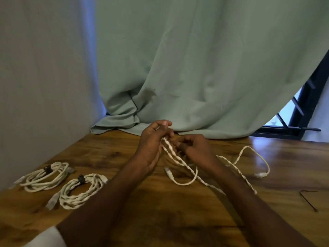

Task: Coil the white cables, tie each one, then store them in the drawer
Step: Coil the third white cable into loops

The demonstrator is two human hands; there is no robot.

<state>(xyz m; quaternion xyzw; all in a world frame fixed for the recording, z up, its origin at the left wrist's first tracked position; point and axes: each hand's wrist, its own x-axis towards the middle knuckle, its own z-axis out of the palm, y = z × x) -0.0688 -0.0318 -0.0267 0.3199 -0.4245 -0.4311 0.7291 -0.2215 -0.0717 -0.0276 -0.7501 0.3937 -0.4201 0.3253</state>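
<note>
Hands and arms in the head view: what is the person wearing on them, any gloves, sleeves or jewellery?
Both the left hand and the right hand are bare, with no gloves. No rings, watch or bracelets show. Both forearms are uncovered. Only the edge of a white sleeve shows at the lower left, high on the left arm.

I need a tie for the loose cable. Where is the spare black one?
In the head view, the spare black tie lies on the wooden table at far right, right of the loose cable.
</note>
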